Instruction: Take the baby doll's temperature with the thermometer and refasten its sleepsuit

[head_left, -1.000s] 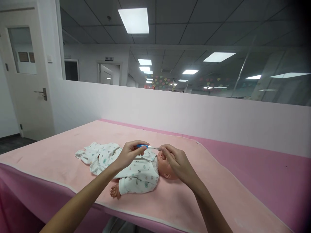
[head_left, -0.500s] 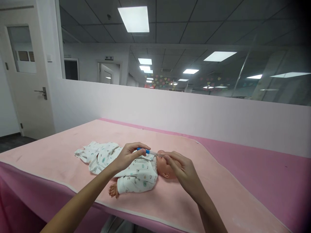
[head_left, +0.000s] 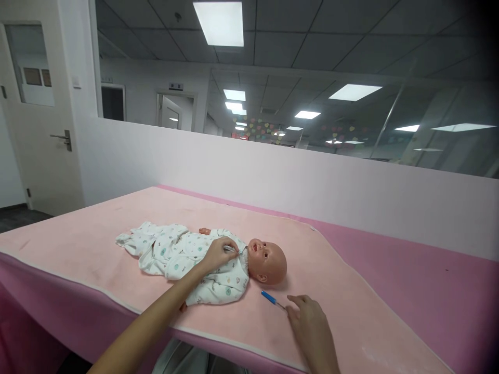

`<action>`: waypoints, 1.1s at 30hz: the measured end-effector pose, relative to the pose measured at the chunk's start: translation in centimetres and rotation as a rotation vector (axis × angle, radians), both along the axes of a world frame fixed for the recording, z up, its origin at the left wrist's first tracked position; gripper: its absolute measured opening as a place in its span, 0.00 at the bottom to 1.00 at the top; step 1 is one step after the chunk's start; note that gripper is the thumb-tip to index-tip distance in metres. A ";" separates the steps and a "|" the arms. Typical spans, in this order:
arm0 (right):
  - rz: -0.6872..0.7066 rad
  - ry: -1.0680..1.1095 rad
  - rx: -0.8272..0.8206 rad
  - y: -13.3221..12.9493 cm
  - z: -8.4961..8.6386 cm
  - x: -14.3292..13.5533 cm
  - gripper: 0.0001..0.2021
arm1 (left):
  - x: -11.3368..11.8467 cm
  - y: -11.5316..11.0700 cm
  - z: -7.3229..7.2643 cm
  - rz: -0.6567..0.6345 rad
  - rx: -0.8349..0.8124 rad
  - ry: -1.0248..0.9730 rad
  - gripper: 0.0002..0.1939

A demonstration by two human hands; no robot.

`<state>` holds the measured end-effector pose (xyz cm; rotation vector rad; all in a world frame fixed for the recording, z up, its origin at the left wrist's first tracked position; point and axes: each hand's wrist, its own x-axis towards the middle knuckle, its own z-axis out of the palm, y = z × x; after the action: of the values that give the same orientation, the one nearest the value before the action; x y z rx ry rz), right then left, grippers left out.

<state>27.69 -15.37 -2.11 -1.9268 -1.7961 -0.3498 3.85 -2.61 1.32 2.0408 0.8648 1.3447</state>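
Note:
A baby doll lies on its back in a white patterned sleepsuit, head toward the right. At its chest, just below the collar, my left hand is closed in a pinch; a small pale bit shows at the fingertips, too small to name. Lower right of the doll's head, my right hand is closed on the pale end of a slim blue-and-white stick. The stick's blue end points away from that hand, low over or on the mat. Its exact kind cannot be made out.
A light pink mat covers the table, with darker pink cloth showing along its edges. Behind stands a low white wall with glass above it. A door is at the far left.
My hands have parted. The right hand has moved down toward the table's front with the blue-and-white stick; the left has stayed near the doll's chest. The doll's face has come into view.

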 end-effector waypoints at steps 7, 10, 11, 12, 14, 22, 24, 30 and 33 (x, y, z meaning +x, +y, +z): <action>0.294 0.107 0.104 6.8 3.0 -9.9 0.13 | -0.2 0.8 -0.7 0.025 -0.054 -0.072 0.05; 0.260 0.032 0.184 9.0 1.8 -12.3 0.12 | -0.2 1.1 -0.9 0.036 -0.061 -0.110 0.05; 0.251 0.015 0.218 9.3 1.3 -12.6 0.12 | -0.3 1.1 -1.0 0.041 -0.063 -0.121 0.05; 0.245 0.006 0.250 9.5 0.7 -12.8 0.12 | -0.3 1.2 -1.0 0.043 -0.064 -0.129 0.05; 0.251 0.008 0.292 9.6 -0.1 -12.8 0.12 | -0.3 1.2 -1.1 0.047 -0.061 -0.140 0.04; 0.381 0.221 0.376 9.0 -0.1 -12.9 0.10 | -0.4 0.9 -1.1 0.044 -0.053 -0.116 0.06; 0.390 0.256 0.399 9.0 -0.3 -13.0 0.09 | -0.3 1.0 -1.1 0.045 -0.028 -0.058 0.09; 0.401 0.340 0.434 9.6 -1.2 -13.2 0.07 | -0.2 1.3 -1.2 0.087 0.078 0.237 0.11; 0.434 0.384 0.513 9.9 -1.6 -13.2 0.06 | -0.3 1.2 -1.1 0.086 0.060 0.221 0.14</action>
<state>14.45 -5.46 -3.73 -1.1297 -1.6101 -0.2368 3.59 -1.40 0.18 2.2528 1.0301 1.2174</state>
